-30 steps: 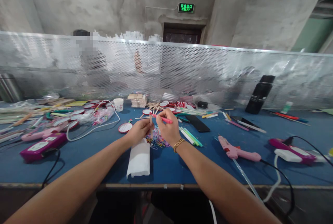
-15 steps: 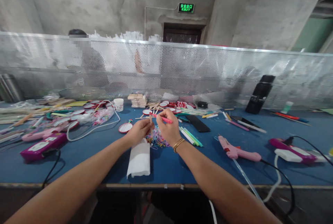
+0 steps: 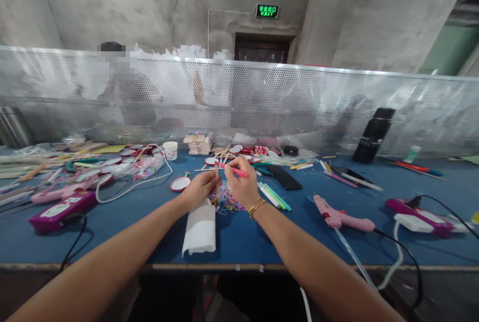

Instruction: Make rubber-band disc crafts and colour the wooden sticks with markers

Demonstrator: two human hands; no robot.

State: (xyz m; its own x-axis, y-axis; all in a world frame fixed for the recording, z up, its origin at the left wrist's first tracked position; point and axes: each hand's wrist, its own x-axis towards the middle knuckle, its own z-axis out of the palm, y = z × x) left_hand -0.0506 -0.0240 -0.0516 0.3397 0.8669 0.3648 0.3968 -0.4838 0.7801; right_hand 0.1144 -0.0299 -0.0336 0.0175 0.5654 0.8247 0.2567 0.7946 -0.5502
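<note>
I remotely register these finishes: marker (image 3: 240,173), pinkish red; stick (image 3: 217,191), tan; sheet (image 3: 200,232), plain white; strand pile (image 3: 229,198), multicoloured; tabletop (image 3: 239,242), blue; right-side glue gun (image 3: 332,216), pink; partition (image 3: 258,97), silver, dotted with perforations.

A gold chain bracelet (image 3: 256,208) circles the right wrist (image 3: 252,199).

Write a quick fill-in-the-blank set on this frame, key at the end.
1. The wooden stick is held in the ____ hand.
2. The right hand holds a marker, and that wrist wears a ____-coloured bracelet.
3. The wall sign reads ____ in English.
4. The tabletop is ____.

Missing words: left; gold; EXIT; blue.
</note>
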